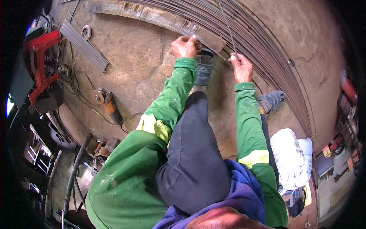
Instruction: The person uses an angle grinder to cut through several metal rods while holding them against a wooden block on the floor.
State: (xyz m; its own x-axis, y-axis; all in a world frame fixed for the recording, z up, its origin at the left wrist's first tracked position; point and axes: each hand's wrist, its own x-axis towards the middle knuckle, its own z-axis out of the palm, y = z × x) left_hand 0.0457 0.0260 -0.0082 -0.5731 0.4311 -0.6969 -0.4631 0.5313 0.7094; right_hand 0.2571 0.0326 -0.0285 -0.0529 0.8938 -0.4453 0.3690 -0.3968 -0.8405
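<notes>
1. I'm watching the right hand (242, 68), whose thumb and fingers are clamping the near end of a thin rod (228, 29). The rod is running from that grip up toward the top edge, lying across the bundle of long rods (267, 55).
2. The left hand (186, 47) is hovering by the wooden beam (152, 17), fingers curled and thumb near the fingertips; whether it is gripping anything, I'm not able to tell.
3. I'm judging the step as handling one rod clear of the bundle, so I'm favouring a firm pinch with the wrist in line with the rod.
4. I'm planning on lifting the near end first, letting the far end slide along its neighbours instead of springing sideways.
5. I'm counting on the left hand for support farther along, since a slim rod is likely to whip.
6. I'm minding the rod's tip near the grey shoe (271, 101), and steering away from the angle grinder (109, 108) and its cord on the floor.
</notes>
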